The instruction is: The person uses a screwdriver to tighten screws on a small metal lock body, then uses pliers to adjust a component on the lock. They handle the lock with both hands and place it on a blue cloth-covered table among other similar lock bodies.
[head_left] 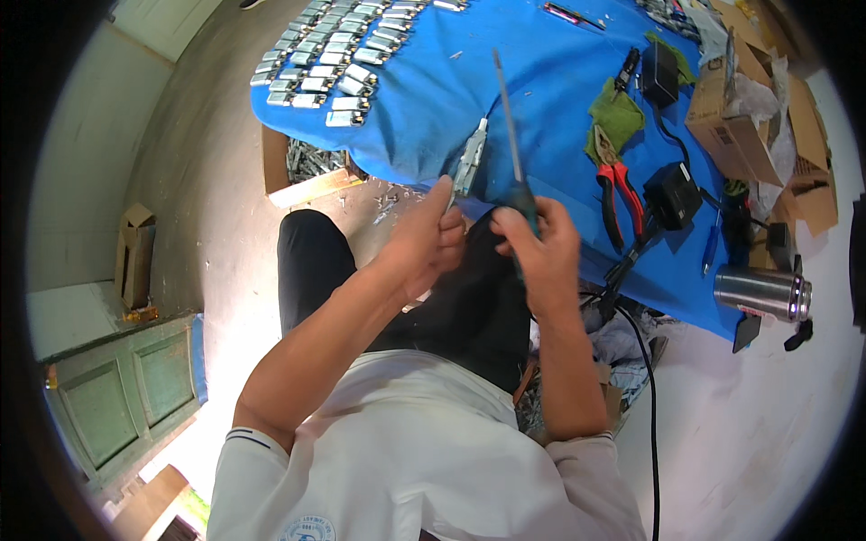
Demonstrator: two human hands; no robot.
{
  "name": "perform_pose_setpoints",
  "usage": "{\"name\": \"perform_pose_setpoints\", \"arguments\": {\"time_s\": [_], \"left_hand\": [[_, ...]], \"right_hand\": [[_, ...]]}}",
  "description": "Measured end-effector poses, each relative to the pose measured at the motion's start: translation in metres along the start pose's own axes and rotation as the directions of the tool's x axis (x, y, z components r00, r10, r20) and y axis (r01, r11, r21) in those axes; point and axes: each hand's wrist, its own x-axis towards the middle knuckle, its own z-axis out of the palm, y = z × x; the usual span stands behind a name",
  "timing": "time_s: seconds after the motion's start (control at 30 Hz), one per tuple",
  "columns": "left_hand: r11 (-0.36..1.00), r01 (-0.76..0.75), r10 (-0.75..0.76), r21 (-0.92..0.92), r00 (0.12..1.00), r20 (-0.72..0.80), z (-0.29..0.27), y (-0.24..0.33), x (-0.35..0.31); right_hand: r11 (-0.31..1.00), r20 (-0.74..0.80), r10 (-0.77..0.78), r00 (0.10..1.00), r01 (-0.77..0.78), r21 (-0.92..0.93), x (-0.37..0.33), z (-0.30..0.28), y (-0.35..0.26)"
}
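Note:
My left hand (pixel 426 236) is closed in a pinch above my lap, just off the table's front edge. A sliver of pale metal shows by its thumb, but the held piece is mostly hidden. Just beyond its fingertips is a slim grey-white device (pixel 469 160) with a thin dark tip pointing away; I cannot tell whether the hand touches it. My right hand (pixel 544 243) grips a screwdriver (pixel 511 122) by its dark green handle, the long shaft pointing up and slightly left over the blue cloth. The handle is partly blurred.
Rows of small silver metal units (pixel 338 54) cover the far left of the blue-clothed table (pixel 424 90). At right are red-handled pliers (pixel 618 185), a green rag (pixel 616 113), black adapters (pixel 672 196), a steel flask (pixel 762 293) and cardboard boxes (pixel 735 117). A box of metal parts (pixel 311 162) stands below the table.

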Motion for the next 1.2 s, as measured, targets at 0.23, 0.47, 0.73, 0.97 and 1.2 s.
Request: {"name": "perform_pose_setpoints", "arguments": {"time_s": [0.23,0.47,0.73,0.97,1.2], "left_hand": [[0.997,0.074,-0.074,0.007,0.997,0.032,-0.001,-0.018,-0.014],[0.99,0.106,-0.114,0.089,0.988,0.1,0.007,-0.023,-0.031],[0.986,0.076,-0.117,0.145,0.948,0.295,-0.019,-0.029,-0.035],[0.971,0.057,-0.111,0.233,0.968,0.227,-0.032,-0.03,-0.044],[0.906,-0.097,0.005,0.413,0.976,0.218,-0.052,-0.028,-0.047]], "right_hand": [[0.974,-0.028,0.006,1.0,0.001,0.226,-0.008,0.036,0.018],[0.859,0.25,0.062,0.966,-0.179,0.479,-0.008,0.014,0.014],[0.902,0.293,0.011,0.956,-0.135,0.409,-0.016,0.019,0.002],[0.881,0.467,0.095,0.879,-0.292,0.372,-0.017,0.02,-0.01],[0.945,0.545,0.122,0.829,-0.265,0.192,-0.013,0.009,-0.014]]}}
